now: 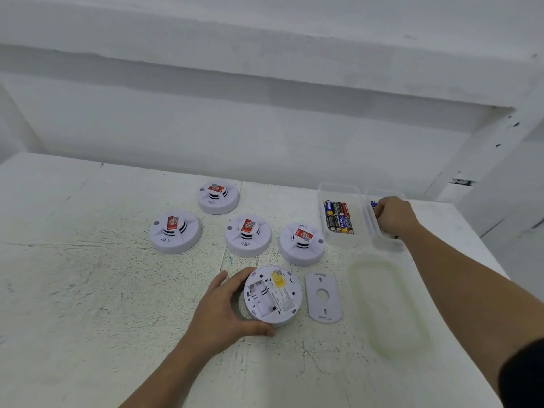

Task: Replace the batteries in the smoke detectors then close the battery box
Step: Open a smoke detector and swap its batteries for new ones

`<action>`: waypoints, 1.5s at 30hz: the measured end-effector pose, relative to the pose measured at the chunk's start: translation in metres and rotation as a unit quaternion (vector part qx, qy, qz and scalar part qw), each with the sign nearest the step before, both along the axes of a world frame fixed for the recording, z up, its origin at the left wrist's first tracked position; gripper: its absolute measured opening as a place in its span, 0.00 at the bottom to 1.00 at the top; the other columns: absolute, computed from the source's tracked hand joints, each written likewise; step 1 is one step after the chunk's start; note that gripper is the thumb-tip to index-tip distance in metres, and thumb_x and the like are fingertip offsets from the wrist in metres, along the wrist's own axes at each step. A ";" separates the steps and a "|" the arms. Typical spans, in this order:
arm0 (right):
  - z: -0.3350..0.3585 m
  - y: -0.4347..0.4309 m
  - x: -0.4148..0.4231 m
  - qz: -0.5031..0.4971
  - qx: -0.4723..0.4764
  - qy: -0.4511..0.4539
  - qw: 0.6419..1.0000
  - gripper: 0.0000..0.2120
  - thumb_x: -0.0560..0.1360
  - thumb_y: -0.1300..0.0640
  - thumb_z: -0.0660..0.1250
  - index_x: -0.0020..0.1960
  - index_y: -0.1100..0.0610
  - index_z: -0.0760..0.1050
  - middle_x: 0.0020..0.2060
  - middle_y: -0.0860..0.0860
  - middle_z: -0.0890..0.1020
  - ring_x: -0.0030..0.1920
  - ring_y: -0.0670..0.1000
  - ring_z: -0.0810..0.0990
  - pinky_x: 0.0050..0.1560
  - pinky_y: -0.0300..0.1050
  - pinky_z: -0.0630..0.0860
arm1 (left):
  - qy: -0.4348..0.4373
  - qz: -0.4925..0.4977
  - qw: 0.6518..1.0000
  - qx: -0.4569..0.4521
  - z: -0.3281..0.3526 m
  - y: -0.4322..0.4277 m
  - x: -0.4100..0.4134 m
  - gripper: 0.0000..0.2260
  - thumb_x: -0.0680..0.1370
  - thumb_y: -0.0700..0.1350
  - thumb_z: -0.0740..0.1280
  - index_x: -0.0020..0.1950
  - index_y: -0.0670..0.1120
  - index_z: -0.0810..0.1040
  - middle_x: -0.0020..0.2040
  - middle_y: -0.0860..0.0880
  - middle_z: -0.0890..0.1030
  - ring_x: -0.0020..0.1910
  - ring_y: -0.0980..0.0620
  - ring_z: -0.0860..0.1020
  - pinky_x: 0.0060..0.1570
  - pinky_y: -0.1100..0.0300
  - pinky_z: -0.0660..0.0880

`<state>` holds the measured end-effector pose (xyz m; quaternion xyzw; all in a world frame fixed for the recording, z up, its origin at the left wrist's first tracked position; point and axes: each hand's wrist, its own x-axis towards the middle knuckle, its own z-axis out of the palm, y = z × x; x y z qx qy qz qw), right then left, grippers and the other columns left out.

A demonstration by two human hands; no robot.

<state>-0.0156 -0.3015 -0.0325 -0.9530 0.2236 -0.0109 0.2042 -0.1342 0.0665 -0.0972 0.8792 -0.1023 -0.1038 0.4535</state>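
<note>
Left hand (223, 307) round detector (272, 294), lid (388, 304) near table edge (471, 228)

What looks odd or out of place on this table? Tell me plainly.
Nothing damaged or spilled. One detector lies face down, its battery bay empty, held by the left hand; its backplate lies loose beside it. The box lid is off, on the table. All fits a battery swap.
</note>
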 end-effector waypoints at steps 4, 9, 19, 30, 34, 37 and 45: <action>-0.003 -0.004 -0.002 0.015 -0.008 -0.008 1.000 0.09 0.71 0.71 0.59 0.44 0.62 0.76 0.45 0.59 0.79 0.44 0.58 0.75 0.40 0.42 0.68 | -0.002 -0.003 1.000 -0.002 0.000 0.000 0.000 0.46 0.53 0.60 0.81 0.66 0.68 0.63 0.56 0.77 0.66 0.75 0.56 0.52 0.66 0.53 0.61; 0.015 -0.010 -0.005 -0.061 0.140 -0.076 0.985 0.19 0.69 0.71 0.68 0.58 0.59 0.74 0.48 0.60 0.78 0.33 0.57 0.77 0.31 0.42 0.74 | -0.005 -0.004 1.000 -0.007 -0.004 0.001 0.002 0.44 0.51 0.64 0.80 0.63 0.71 0.63 0.55 0.78 0.67 0.75 0.56 0.54 0.68 0.51 0.61; 0.065 0.064 -0.065 -0.039 0.584 -0.114 0.802 0.19 0.74 0.74 0.62 0.62 0.61 0.73 0.45 0.62 0.81 0.39 0.54 0.83 0.38 0.37 0.81 | -0.008 -0.008 1.000 -0.015 0.000 0.000 0.000 0.46 0.54 0.59 0.81 0.68 0.65 0.64 0.56 0.78 0.63 0.76 0.53 0.52 0.70 0.50 0.58; 0.021 0.182 -0.136 0.136 0.350 0.022 0.926 0.13 0.71 0.67 0.69 0.53 0.56 0.77 0.43 0.52 0.85 0.40 0.49 0.83 0.44 0.45 0.81 | -0.040 -0.041 0.998 -0.017 0.008 0.000 -0.001 0.41 0.52 0.58 0.82 0.58 0.70 0.63 0.49 0.80 0.70 0.64 0.72 0.58 0.71 0.58 0.54; 0.011 0.203 -0.152 0.173 0.206 0.004 0.963 0.15 0.73 0.62 0.66 0.56 0.49 0.78 0.46 0.46 0.82 0.42 0.42 0.79 0.44 0.32 0.75 | -0.064 -0.065 0.996 -0.023 0.006 0.000 0.000 0.37 0.54 0.63 0.79 0.56 0.71 0.63 0.50 0.83 0.69 0.56 0.80 0.64 0.67 0.73 0.45; 0.011 0.215 -0.158 0.211 0.133 -0.029 0.968 0.16 0.74 0.62 0.64 0.59 0.51 0.79 0.47 0.46 0.82 0.39 0.41 0.75 0.40 0.27 0.69 | -0.066 -0.074 0.995 -0.020 0.002 -0.001 0.002 0.36 0.56 0.61 0.80 0.57 0.69 0.64 0.53 0.84 0.67 0.56 0.78 0.68 0.66 0.75 0.43; 0.005 0.221 -0.158 0.237 0.063 -0.040 0.969 0.13 0.73 0.60 0.63 0.53 0.53 0.82 0.45 0.49 0.79 0.43 0.46 0.74 0.37 0.30 0.63 | -0.047 -0.090 0.994 -0.046 0.005 0.002 0.003 0.35 0.58 0.61 0.78 0.59 0.69 0.64 0.52 0.83 0.69 0.57 0.80 0.66 0.70 0.68 0.43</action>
